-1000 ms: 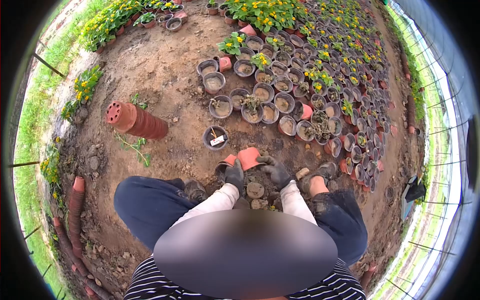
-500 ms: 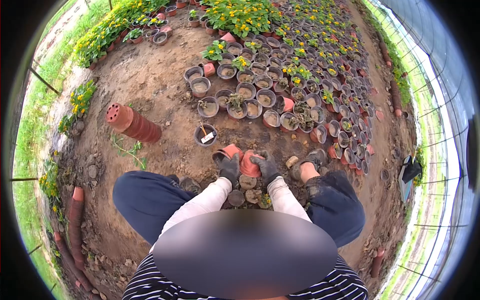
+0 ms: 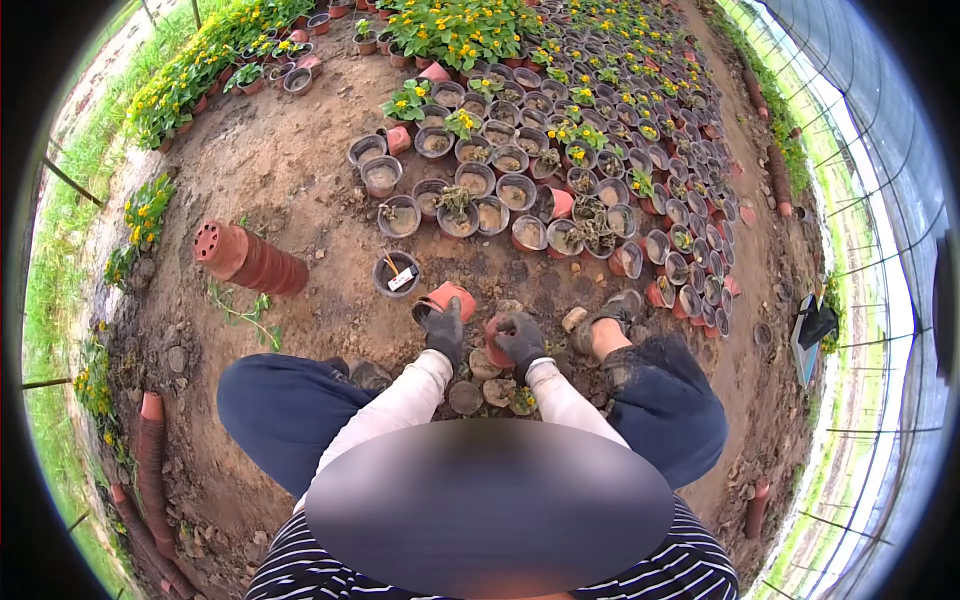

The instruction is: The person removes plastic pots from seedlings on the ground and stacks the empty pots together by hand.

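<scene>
My left hand [image 3: 443, 335], in a dark grey work glove, grips a terracotta-coloured plastic flowerpot [image 3: 453, 297] tilted on its side, its dark mouth facing left. Close by on the right, my gloved right hand [image 3: 521, 342] has its fingers curled around another reddish pot [image 3: 495, 343], held lower and nearer my body. Its far side is partly hidden by the glove. Round soil plugs [image 3: 465, 397] lie on the ground below my hands. Just beyond the left hand stands a dark-rimmed pot [image 3: 397, 273] with a white label and a thin stick inside.
Many soil-filled pots [image 3: 400, 216] spread ahead, some with yellow flowers [image 3: 465, 28]. A tall stack of nested pots [image 3: 250, 260] leans at left; more stacks [image 3: 150, 470] lie beyond my left knee. A blue-edged object [image 3: 806, 340] sits far right.
The right hand and its pot have come down toward my body, away from the left pot. The left hand keeps its pot. The whole view has shifted slightly.
</scene>
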`<action>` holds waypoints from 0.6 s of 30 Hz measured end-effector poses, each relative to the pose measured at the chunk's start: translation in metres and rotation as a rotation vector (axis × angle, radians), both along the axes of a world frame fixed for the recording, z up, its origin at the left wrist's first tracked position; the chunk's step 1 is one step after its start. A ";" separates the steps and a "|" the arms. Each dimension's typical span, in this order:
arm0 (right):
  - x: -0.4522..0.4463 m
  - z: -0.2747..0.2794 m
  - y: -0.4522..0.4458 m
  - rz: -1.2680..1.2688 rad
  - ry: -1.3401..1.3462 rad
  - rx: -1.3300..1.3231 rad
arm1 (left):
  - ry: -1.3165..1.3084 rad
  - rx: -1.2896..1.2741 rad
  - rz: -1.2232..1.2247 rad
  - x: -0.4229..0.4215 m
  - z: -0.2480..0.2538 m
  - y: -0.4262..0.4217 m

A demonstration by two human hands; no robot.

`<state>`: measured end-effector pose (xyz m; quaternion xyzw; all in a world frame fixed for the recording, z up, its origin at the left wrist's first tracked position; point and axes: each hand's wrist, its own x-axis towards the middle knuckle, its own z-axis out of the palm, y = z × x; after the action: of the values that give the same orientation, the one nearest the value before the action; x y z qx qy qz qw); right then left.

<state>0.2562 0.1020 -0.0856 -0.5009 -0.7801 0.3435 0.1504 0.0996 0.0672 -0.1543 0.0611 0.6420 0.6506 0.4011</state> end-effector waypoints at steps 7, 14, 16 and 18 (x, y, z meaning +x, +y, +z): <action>0.005 0.012 0.038 -0.189 0.408 0.176 | -0.087 -0.048 -0.034 -0.003 0.056 -0.008; 0.020 0.011 0.063 -0.218 0.536 -0.294 | -0.128 -0.030 0.001 0.002 0.007 -0.008; 0.018 0.015 0.068 -0.296 0.697 -0.419 | -0.256 -0.027 -0.126 -0.005 0.035 -0.007; 0.016 0.019 0.070 -0.280 0.724 -0.524 | -0.299 -0.097 -0.335 -0.015 0.041 -0.005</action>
<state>0.2720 0.1716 -0.0670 -0.4702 -0.4895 0.6579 0.3264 0.0841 0.0622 -0.1136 0.0504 0.5869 0.5452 0.5965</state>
